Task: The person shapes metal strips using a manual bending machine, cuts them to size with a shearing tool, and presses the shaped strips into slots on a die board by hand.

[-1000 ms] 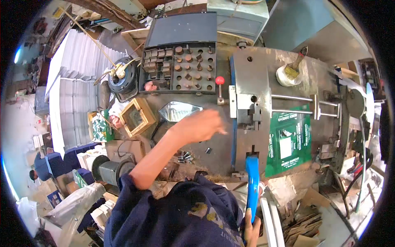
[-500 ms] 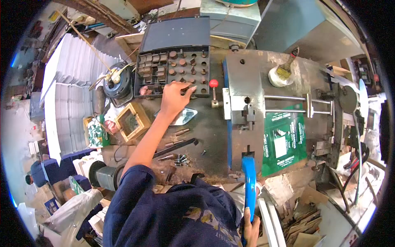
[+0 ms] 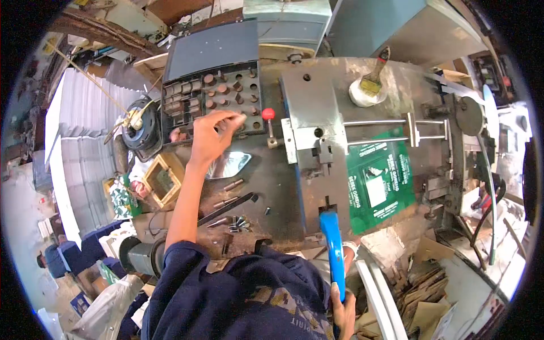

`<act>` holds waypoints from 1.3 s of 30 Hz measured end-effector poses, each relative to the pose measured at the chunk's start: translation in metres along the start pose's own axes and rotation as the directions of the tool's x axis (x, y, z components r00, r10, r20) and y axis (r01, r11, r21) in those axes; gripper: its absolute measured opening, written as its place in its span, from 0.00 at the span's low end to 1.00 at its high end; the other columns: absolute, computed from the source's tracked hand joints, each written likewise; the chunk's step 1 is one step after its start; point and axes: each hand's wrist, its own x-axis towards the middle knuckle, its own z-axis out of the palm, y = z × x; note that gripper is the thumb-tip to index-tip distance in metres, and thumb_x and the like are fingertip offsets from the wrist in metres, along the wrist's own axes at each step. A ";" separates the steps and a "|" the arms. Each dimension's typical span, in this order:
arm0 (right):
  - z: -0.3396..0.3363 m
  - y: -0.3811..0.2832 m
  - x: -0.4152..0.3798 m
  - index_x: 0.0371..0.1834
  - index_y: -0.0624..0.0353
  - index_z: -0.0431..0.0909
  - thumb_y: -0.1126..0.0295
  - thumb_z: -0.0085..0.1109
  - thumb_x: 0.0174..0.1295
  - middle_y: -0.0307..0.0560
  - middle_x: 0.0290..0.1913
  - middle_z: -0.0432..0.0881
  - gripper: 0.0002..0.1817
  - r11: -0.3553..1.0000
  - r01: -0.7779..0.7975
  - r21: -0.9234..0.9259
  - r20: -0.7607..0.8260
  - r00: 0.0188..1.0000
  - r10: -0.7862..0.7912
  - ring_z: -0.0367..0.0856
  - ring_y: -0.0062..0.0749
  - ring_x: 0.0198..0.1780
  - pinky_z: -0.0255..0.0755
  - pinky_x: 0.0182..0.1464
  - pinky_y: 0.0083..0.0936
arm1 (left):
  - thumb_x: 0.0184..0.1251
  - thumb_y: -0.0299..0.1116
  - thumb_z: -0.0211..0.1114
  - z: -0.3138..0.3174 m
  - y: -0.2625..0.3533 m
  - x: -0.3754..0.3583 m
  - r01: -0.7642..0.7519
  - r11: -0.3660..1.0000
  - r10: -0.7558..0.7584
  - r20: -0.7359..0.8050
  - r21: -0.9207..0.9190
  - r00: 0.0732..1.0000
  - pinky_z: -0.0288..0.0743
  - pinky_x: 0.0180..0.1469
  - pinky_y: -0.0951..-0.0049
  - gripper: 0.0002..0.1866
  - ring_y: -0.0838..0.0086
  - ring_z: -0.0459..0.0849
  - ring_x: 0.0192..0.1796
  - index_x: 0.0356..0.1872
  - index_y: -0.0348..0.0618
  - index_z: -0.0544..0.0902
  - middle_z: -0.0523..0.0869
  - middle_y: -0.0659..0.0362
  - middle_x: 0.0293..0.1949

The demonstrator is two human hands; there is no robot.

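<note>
My left hand (image 3: pixel 213 136) is over the front edge of an open dark case (image 3: pixel 263 85) of small metal blocks and round punches. Its thumb and fingertips come together in a pinch; any small piece between them cannot be made out. Low in the view, my right hand (image 3: pixel 344 311) is wrapped around a blue curved lever handle (image 3: pixel 333 249), thumb along its side. The handle's upper end meets the front of a steel press-like machine (image 3: pixel 310 107). A lever with a red ball knob (image 3: pixel 268 114) stands between the case and the machine.
A green printed sheet (image 3: pixel 362 218) lies under the machine's guide rods (image 3: pixel 377 122). Behind it, a brush (image 3: pixel 371 85) stands in a white pot (image 3: pixel 362 101). Left are a wooden box (image 3: pixel 164 178) and paper stacks (image 3: pixel 88 164). Loose metal pins (image 3: pixel 238 224) lie near my body.
The scene has shifted left and slightly up in view. My left hand's fingers, a little apart over the case before, are now drawn together. My right hand stays on the blue handle.
</note>
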 end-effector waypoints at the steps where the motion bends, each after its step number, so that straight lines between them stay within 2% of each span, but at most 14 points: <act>1: -0.001 -0.004 0.001 0.47 0.74 0.78 0.33 0.56 0.63 0.57 0.36 0.80 0.43 1.000 -0.001 0.001 0.012 1.000 0.001 0.78 0.38 0.41 0.71 0.47 0.36 | 0.61 0.23 0.70 -0.008 0.009 -0.003 0.189 0.971 -0.211 0.150 0.149 0.966 0.78 0.44 0.73 0.11 0.69 0.88 0.39 0.45 0.41 0.90 0.91 0.50 0.39; 8: 0.005 -0.001 0.001 0.30 0.73 0.80 0.38 0.60 0.64 0.53 0.22 0.77 0.37 0.990 0.137 0.029 -0.157 0.979 -0.131 0.74 0.34 0.27 0.69 0.33 0.38 | 0.57 0.18 0.68 0.011 -0.033 -0.019 -0.176 0.984 0.175 -0.025 -0.031 0.984 0.79 0.42 0.70 0.12 0.65 0.86 0.36 0.42 0.37 0.89 0.90 0.49 0.37; 10: 0.002 -0.005 0.001 0.28 0.72 0.79 0.39 0.60 0.65 0.50 0.21 0.75 0.37 0.989 0.118 0.084 -0.061 0.992 -0.113 0.72 0.31 0.26 0.68 0.31 0.36 | 0.63 0.20 0.67 0.011 -0.023 -0.012 -0.107 0.992 0.113 -0.106 0.061 0.988 0.77 0.40 0.75 0.08 0.73 0.85 0.34 0.42 0.36 0.89 0.91 0.55 0.36; 12: 0.004 0.000 0.002 0.26 0.71 0.78 0.39 0.59 0.65 0.48 0.19 0.74 0.36 0.988 0.141 0.063 -0.096 0.986 -0.135 0.71 0.29 0.25 0.67 0.30 0.35 | 0.68 0.25 0.66 0.003 -0.010 0.007 0.161 0.943 -0.263 -0.356 -0.291 0.897 0.75 0.38 0.81 0.07 0.82 0.82 0.33 0.44 0.35 0.88 0.89 0.62 0.35; 14: 0.009 0.010 0.007 0.27 0.71 0.79 0.38 0.59 0.64 0.49 0.19 0.74 0.37 0.992 0.111 0.059 -0.061 0.992 -0.108 0.72 0.31 0.25 0.69 0.31 0.38 | 0.70 0.26 0.66 -0.005 0.033 0.023 0.112 0.941 -0.209 -0.289 -0.319 0.934 0.73 0.38 0.84 0.08 0.85 0.80 0.34 0.44 0.35 0.88 0.88 0.64 0.35; 17: 0.024 0.030 0.009 0.28 0.73 0.79 0.37 0.58 0.64 0.51 0.19 0.75 0.39 0.974 0.203 -0.097 -0.412 0.883 -0.225 0.74 0.34 0.25 0.71 0.33 0.41 | 0.73 0.31 0.64 0.040 0.070 0.025 -0.024 0.920 -0.051 -0.180 -0.391 0.982 0.75 0.36 0.83 0.09 0.85 0.82 0.33 0.46 0.39 0.89 0.88 0.65 0.33; 19: -0.001 -0.008 -0.001 0.30 0.74 0.80 0.36 0.58 0.63 0.55 0.20 0.77 0.39 0.992 0.120 0.024 -0.082 0.990 -0.118 0.77 0.39 0.26 0.72 0.36 0.44 | 0.73 0.31 0.65 0.075 0.077 0.021 0.064 0.865 -0.084 -0.018 -0.497 0.996 0.78 0.40 0.82 0.09 0.85 0.83 0.35 0.44 0.38 0.89 0.88 0.64 0.32; 23: -0.002 -0.010 -0.003 0.32 0.74 0.81 0.38 0.59 0.63 0.57 0.20 0.78 0.38 0.995 0.097 0.030 -0.086 0.992 -0.094 0.78 0.42 0.26 0.72 0.36 0.44 | 0.68 0.21 0.65 0.119 0.080 0.010 0.075 0.755 -0.070 0.034 -0.651 0.997 0.79 0.40 0.76 0.08 0.79 0.82 0.34 0.45 0.30 0.85 0.88 0.59 0.36; 25: -0.002 -0.009 -0.004 0.32 0.73 0.82 0.37 0.59 0.62 0.58 0.21 0.79 0.38 0.995 0.101 0.008 -0.101 0.990 -0.099 0.78 0.42 0.26 0.73 0.36 0.43 | 0.63 0.16 0.64 0.106 0.088 0.017 -0.453 0.865 0.466 0.008 -0.216 0.885 0.80 0.40 0.73 0.13 0.68 0.84 0.36 0.49 0.28 0.83 0.88 0.52 0.39; 28: -0.004 -0.011 -0.003 0.32 0.73 0.82 0.37 0.58 0.62 0.58 0.21 0.78 0.38 0.989 0.138 0.051 -0.083 0.987 -0.134 0.79 0.41 0.26 0.73 0.36 0.43 | 0.58 0.13 0.64 0.111 0.067 0.029 -0.425 0.850 0.506 0.252 -0.313 0.825 0.80 0.41 0.71 0.18 0.59 0.84 0.40 0.52 0.29 0.82 0.88 0.49 0.40; 32: -0.008 -0.009 0.000 0.38 0.73 0.83 0.36 0.58 0.62 0.59 0.23 0.80 0.39 0.995 0.074 0.071 0.052 0.996 -0.078 0.80 0.42 0.28 0.74 0.38 0.43 | 0.63 0.21 0.68 0.091 0.077 0.053 -0.599 0.755 0.641 0.108 -0.266 0.760 0.79 0.44 0.68 0.10 0.67 0.85 0.37 0.45 0.39 0.89 0.90 0.57 0.36; 34: -0.010 -0.014 0.001 0.40 0.74 0.83 0.36 0.58 0.62 0.59 0.23 0.80 0.40 0.993 0.088 0.083 0.033 0.995 -0.091 0.80 0.42 0.28 0.74 0.38 0.42 | 0.64 0.29 0.67 0.075 0.064 0.055 -0.150 0.933 0.159 0.000 -0.326 0.987 0.78 0.46 0.64 0.05 0.61 0.87 0.44 0.31 0.44 0.90 0.91 0.53 0.37; 36: -0.004 -0.006 0.003 0.42 0.74 0.83 0.36 0.58 0.62 0.59 0.24 0.80 0.40 0.993 0.088 0.084 0.033 0.995 -0.091 0.80 0.42 0.28 0.74 0.39 0.42 | 0.72 0.34 0.58 0.061 0.075 0.051 0.110 0.877 -0.210 0.168 0.468 0.963 0.78 0.47 0.56 0.13 0.47 0.85 0.45 0.31 0.37 0.85 0.88 0.45 0.35; 39: 0.011 0.022 0.010 0.41 0.74 0.83 0.35 0.57 0.63 0.55 0.22 0.79 0.41 0.994 0.106 -0.016 -0.092 0.990 -0.107 0.79 0.38 0.28 0.74 0.38 0.41 | 0.75 0.35 0.52 0.087 0.001 0.031 -0.254 0.925 0.187 0.243 0.284 0.952 0.75 0.44 0.45 0.13 0.35 0.80 0.39 0.42 0.34 0.77 0.83 0.37 0.30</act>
